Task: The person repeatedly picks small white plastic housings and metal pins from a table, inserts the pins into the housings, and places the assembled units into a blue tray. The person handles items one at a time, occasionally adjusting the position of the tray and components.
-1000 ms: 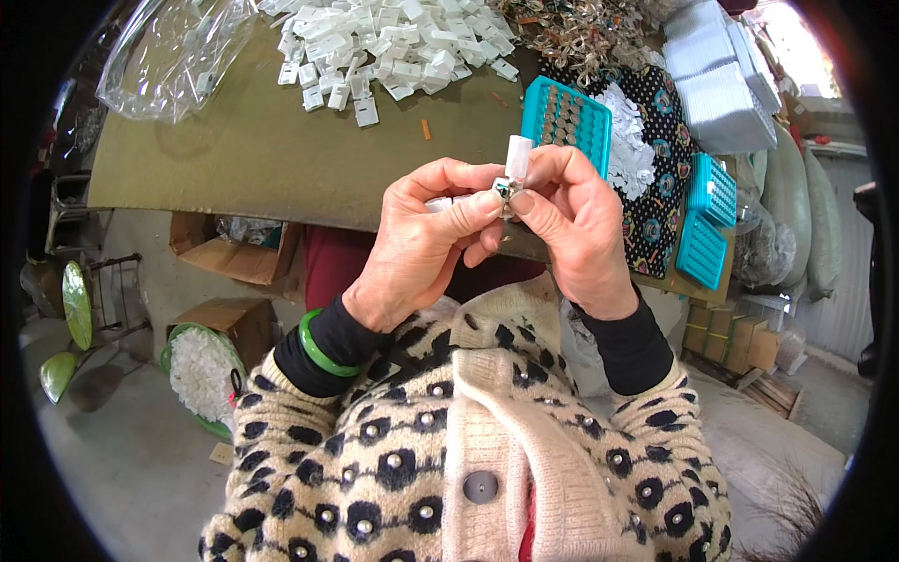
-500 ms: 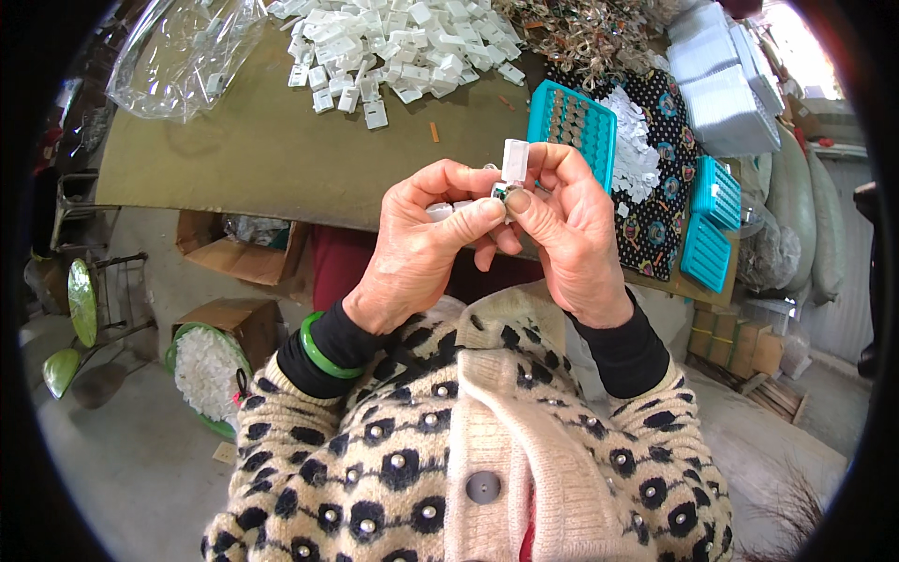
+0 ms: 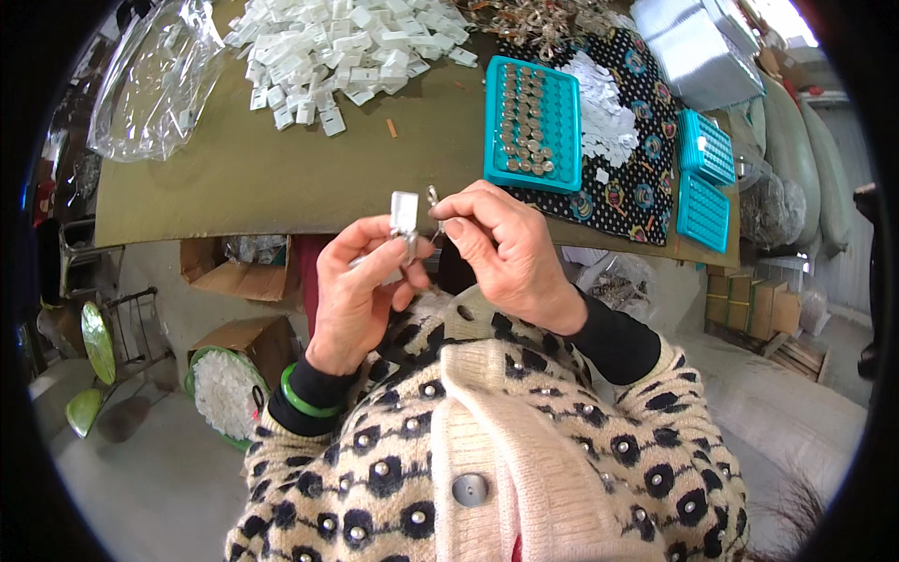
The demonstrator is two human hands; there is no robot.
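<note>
My left hand point(image 3: 361, 290) pinches a small white plastic tag point(image 3: 404, 212) in closed fingers, and my right hand point(image 3: 506, 248) pinches a tiny shiny metal piece point(image 3: 434, 199) just beside it, above the table edge. Behind them on the brown table point(image 3: 234, 178) sit a pile of white tags point(image 3: 337, 42), a blue tray of metal bits point(image 3: 532, 122) and a clear plastic bag point(image 3: 154, 80). Nothing blocks my hands.

Olive-topped table point(image 3: 234, 178), pale floor point(image 3: 140, 478), perhaps daylit, cardboard boxes point(image 3: 234, 276)
</note>
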